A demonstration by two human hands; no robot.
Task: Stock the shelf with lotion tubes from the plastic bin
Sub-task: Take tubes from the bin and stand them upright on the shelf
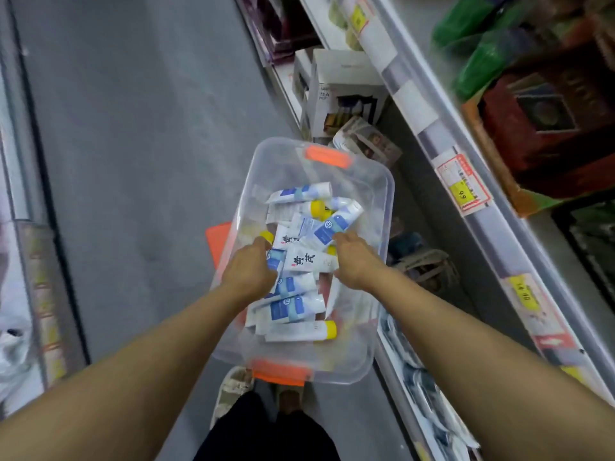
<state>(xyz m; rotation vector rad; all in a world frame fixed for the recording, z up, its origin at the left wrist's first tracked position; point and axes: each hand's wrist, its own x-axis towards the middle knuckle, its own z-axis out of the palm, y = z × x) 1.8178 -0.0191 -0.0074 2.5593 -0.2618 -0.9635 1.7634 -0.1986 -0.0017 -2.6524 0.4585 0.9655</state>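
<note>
- The shelf (pixel 492 207) runs up the right side, its upper goods blurred; yellow price tags (pixel 463 194) read "9.9" and, less clearly, "14.90".
- The clear plastic bin (pixel 376 357) with orange handles sits on the grey floor (pixel 133 128) beside the shelf.
- Inside, lotion tubes (pixel 293 306) lie heaped: white with blue labels, some yellow-capped with black Chinese characters.
- Left hand (pixel 248 272) and right hand (pixel 354 257) reach into the pile, fingertips buried; whether either has hold of a tube, I cannot tell.

"TEA" on white box (pixel 336 94), "9.9" on shelf price tag (pixel 463 194), Chinese characters on tube (pixel 307 260)
</note>
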